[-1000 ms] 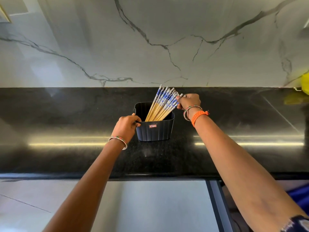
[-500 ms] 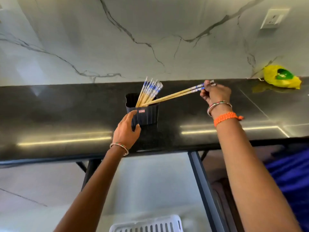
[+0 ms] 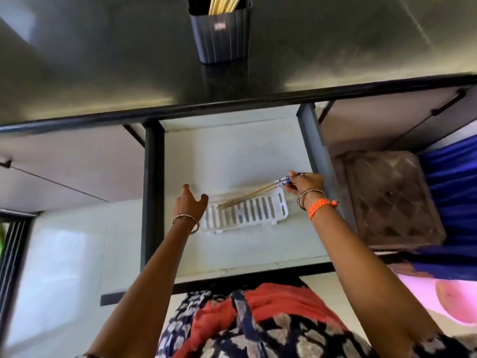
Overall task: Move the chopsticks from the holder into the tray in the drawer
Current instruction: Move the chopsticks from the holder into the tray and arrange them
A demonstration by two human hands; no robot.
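A white slotted tray [image 3: 258, 211] lies in the open pale drawer [image 3: 232, 156] below the black counter. My right hand [image 3: 305, 183] pinches the blue-patterned ends of a pair of wooden chopsticks [image 3: 247, 198], whose tips slant down onto the tray's left part. My left hand [image 3: 189, 202] hovers open at the tray's left end, fingers spread, holding nothing. The dark ribbed holder [image 3: 222, 34] stands on the counter at the top, with several more chopsticks [image 3: 224, 5] sticking out of it.
The black counter edge [image 3: 232, 99] overhangs the drawer's back. Dark drawer rails run along the left [image 3: 152, 189] and right [image 3: 317, 151]. A brown patterned box [image 3: 389, 200] and blue cloth [image 3: 451, 182] sit to the right.
My right hand pulled a pair of chopsticks from the holder and carried it down to the tray. My left hand let go of the holder and dropped beside the tray. The view tilted down.
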